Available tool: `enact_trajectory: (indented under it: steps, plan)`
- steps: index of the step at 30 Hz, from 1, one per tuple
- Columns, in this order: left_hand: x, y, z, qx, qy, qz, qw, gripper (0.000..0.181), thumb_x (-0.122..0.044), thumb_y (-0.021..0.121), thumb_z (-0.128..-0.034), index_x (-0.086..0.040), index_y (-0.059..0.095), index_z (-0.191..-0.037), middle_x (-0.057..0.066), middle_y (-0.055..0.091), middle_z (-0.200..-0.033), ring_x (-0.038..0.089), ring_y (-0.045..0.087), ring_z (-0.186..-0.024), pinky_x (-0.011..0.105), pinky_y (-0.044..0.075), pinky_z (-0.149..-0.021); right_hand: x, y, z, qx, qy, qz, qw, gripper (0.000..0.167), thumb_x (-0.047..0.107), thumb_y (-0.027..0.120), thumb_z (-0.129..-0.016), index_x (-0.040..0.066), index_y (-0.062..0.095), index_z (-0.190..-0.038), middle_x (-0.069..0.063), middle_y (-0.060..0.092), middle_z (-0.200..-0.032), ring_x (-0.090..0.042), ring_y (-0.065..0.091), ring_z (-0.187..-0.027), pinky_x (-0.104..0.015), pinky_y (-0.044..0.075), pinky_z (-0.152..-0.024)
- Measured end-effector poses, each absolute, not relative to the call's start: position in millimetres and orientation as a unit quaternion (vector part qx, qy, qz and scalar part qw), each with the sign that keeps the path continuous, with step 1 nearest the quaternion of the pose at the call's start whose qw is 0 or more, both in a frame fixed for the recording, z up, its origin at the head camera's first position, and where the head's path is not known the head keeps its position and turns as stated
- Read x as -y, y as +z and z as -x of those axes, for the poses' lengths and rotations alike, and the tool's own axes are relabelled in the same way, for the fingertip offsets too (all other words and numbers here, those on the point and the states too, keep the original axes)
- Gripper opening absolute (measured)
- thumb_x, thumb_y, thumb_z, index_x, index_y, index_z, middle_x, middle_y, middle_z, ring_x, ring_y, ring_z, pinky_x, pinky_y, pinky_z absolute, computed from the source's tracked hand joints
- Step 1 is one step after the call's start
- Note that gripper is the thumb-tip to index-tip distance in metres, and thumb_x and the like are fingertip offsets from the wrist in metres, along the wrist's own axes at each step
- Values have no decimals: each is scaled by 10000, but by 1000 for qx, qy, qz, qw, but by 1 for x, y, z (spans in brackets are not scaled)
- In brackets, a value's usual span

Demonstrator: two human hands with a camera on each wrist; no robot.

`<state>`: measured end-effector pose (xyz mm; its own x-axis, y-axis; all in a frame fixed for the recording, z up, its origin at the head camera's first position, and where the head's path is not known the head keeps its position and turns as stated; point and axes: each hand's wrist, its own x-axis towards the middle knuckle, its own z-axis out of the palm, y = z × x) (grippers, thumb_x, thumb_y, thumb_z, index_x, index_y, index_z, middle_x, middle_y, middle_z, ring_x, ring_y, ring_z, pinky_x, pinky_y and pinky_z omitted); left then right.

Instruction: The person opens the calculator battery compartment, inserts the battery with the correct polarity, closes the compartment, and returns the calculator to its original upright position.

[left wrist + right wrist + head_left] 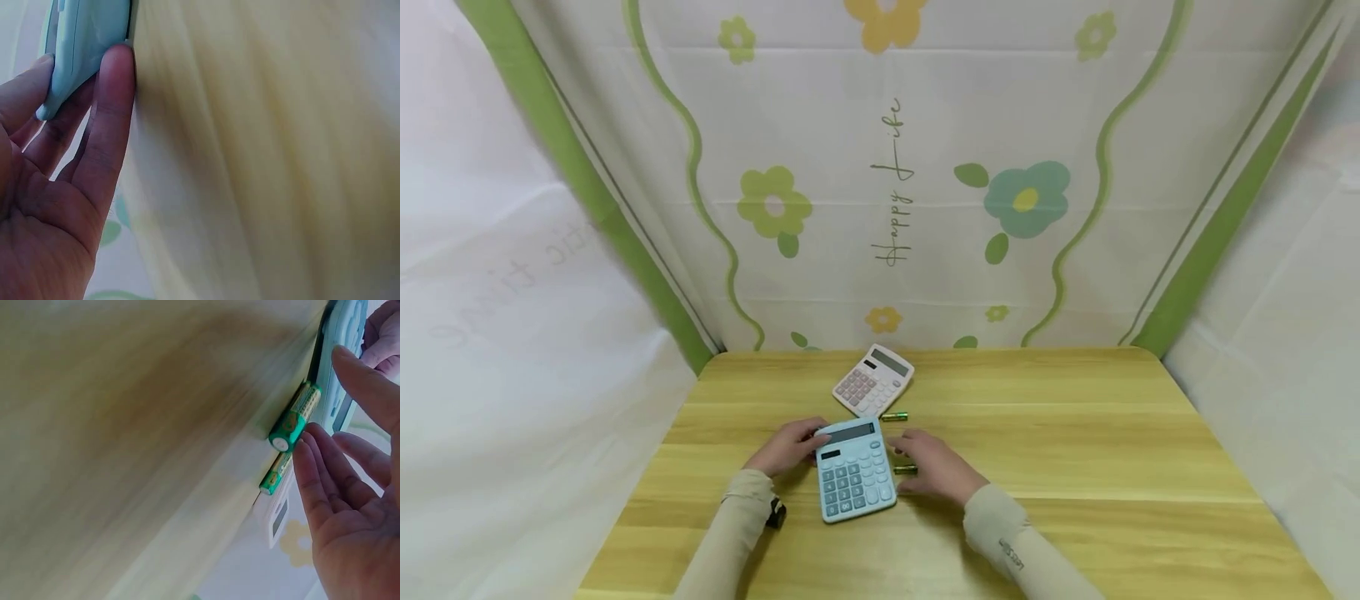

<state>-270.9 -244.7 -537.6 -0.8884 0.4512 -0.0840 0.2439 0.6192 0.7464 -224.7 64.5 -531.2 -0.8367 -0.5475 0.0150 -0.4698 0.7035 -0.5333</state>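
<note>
A blue calculator (855,475) lies face up on the table, its upper left corner between the thumb and fingers of the left hand (787,447). In the left wrist view the left hand (69,150) pinches the calculator's edge (94,37), fingers beneath. My right hand (942,468) is at the calculator's right side, fingers parted and holding nothing. A green battery (906,470) lies beside the calculator, near the right fingers; in the right wrist view this battery (296,417) is close to the fingertips of the right hand (356,506). Another green battery (895,417) lies farther back.
A pink and white calculator (874,381) lies tilted at the back of the wooden table (1075,433), just behind the blue one. Floral cloth (820,125) hangs behind the table, with more cloth at both sides.
</note>
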Motion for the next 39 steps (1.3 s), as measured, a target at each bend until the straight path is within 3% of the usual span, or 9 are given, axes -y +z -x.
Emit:
enact_trajectory:
  steps: [7, 19, 28, 39]
  plan:
    - [220, -538, 276, -898, 363, -204, 139, 158, -278, 577, -1075, -187, 692, -1132, -28, 673, -948, 124, 629, -807, 285, 524, -730, -79, -533, 225, -922, -275, 261, 82, 778, 122, 893, -778, 91, 566, -1483, -109, 662, -1337, -290, 631, -1214, -489, 520, -1065]
    - [177, -538, 286, -894, 355, -223, 156, 218, -269, 585, -1072, -173, 700, -1230, -11, 694, -1020, 98, 643, -832, 269, 558, -744, -114, -531, 223, -925, -288, 238, 70, 800, 90, 912, -744, 54, 572, -1467, -165, 603, -1450, -385, 558, -1344, -565, 447, -1137]
    - [143, -534, 288, -908, 312, -242, 138, 204, -295, 593, -1066, -185, 705, -1197, -46, 684, -1012, 98, 610, -887, 329, 530, -840, -139, -531, 220, -936, -276, 210, 64, 804, 92, 934, -718, 53, 595, -1446, -141, 649, -1378, -355, 601, -1281, -549, 478, -1108]
    - [117, -541, 295, -899, 320, -269, 131, 158, -274, 593, -1067, -179, 699, -1136, -50, 677, -954, 79, 605, -834, 265, 520, -783, -159, -532, 218, -943, -280, 171, 58, 803, 85, 945, -707, 59, 611, -1437, -103, 680, -1302, -299, 631, -1200, -529, 508, -1073]
